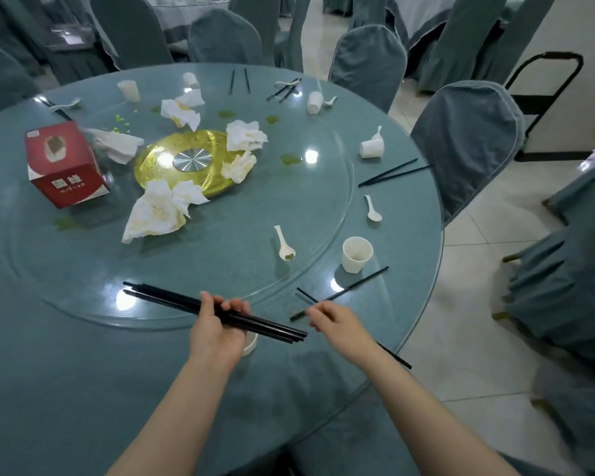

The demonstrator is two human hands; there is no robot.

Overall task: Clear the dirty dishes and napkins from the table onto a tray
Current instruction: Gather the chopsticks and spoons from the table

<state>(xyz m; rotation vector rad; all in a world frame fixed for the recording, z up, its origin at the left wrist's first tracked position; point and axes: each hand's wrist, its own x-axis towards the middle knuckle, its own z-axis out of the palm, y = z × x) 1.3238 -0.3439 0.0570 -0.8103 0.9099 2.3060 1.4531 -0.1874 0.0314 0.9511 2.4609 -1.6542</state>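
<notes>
The left hand (pixel 217 324) is clamped round a bundle (pixel 172 298) of black chopsticks, held over the near edge of the table (pixel 66 355), with a small white dish (pixel 249 343) partly hidden beneath it. The bundle's long axis runs from upper left, out over the glass turntable (pixel 220 235), down to lower right, where the ends stop just short of the right hand (pixel 337 322). That hand pinches one more chopstick (pixel 394 355), which slants toward the table's rim; a second stick (pixel 351 288) lies crossed just beyond the fingers. The two hands are near each other but apart. The sticks look light, stiff and smooth — likely to slide past one another, so a grip near the middle of the bundle seems safest. Crumpled napkins (pixel 158 214), a paper cup (pixel 357 254) and a spoon (pixel 284 242) remain on the table — no tray is in view
</notes>
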